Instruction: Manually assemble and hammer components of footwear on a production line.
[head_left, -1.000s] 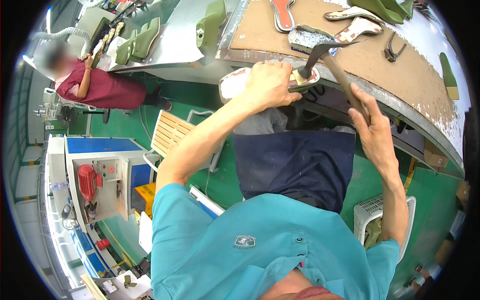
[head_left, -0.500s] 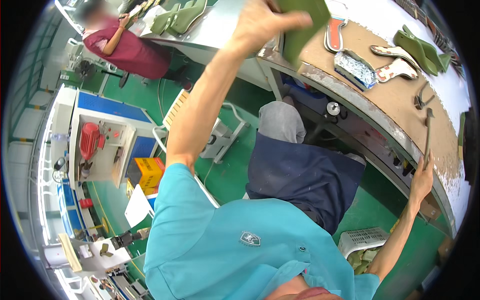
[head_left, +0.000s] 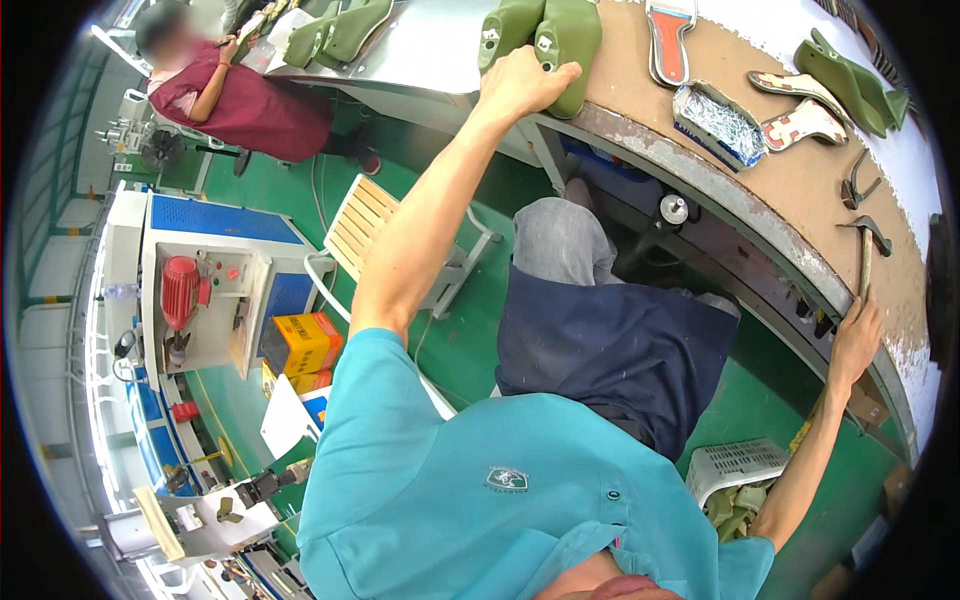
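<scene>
Two green shoe lasts [head_left: 572, 45] stood paired on the desk [head_left: 800, 195], placing judged nearly done, left hand [head_left: 520, 88] touching one (fingers' grip indeterminate), right hand [head_left: 857, 337] grasping the hammer [head_left: 866, 250]; two patterned insoles [head_left: 808, 128] lay loose.

The head view (wide fisheye) looks down, from near, on hands [head_left: 524, 86] and workbench [head_left: 803, 187].

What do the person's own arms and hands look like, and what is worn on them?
Plain short teal sleeves leave both forearms bare. The left hand and the right hand wear no gloves, and no watch or bracelet can be seen.
</scene>
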